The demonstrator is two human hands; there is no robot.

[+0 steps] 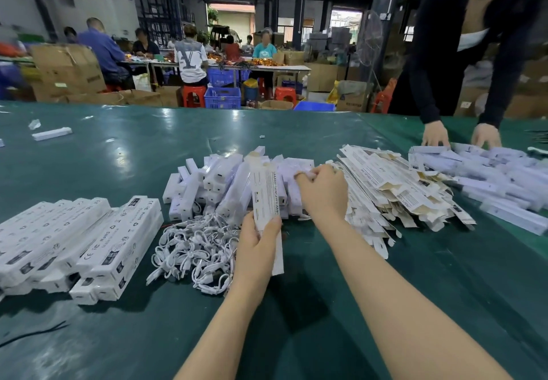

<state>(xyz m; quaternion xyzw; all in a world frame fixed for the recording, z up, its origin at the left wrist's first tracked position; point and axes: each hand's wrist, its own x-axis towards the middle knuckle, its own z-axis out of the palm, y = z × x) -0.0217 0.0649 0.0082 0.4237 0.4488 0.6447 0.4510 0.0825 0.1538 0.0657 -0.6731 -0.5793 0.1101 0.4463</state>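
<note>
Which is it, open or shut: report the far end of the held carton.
Open: the carton in the left hand has its far flap untucked.

Glossy, smooth green table covering (118, 148); matt printed cardboard carton (265, 198); smooth, faintly shiny white plastic lamp bars (225, 178); plastic-coated white cables (192, 249); paperboard carton blanks (394, 190), buff inside

On the table (118, 148), the cable heap (192, 249) sits centre, lamp units (219, 178) piled just behind at twelve o'clock, packed boxes (89, 240) stacked at nine o'clock, flat cartons (394, 190) spread at two o'clock.
</note>
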